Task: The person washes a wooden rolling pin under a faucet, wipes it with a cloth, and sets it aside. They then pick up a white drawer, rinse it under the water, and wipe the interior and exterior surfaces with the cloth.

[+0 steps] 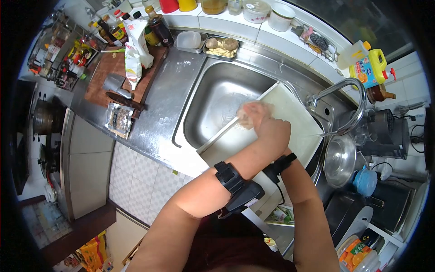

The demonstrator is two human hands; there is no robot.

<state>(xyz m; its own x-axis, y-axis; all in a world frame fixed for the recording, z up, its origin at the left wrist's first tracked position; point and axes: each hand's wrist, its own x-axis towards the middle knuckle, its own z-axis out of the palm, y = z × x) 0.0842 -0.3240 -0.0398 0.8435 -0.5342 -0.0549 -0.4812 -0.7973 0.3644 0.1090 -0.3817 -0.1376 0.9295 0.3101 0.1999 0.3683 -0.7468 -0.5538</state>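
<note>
My left hand is curled over a white rectangular board with a thin raised edge, lying slanted across the steel sink. At its fingers is a pale pinkish clump, smeared by motion; I cannot tell what it is. My right forearm reaches up from the lower right and passes under my left wrist, which hides the right hand. Black straps with a device circle both wrists. The curved faucet stands right of the board, with a thin stream of water by its spout.
A metal bowl sits right of the sink. Behind it are a food tray and a plastic box. A wooden cutting board at left bears a white bag and a metal cup. A yellow jug stands on the ledge.
</note>
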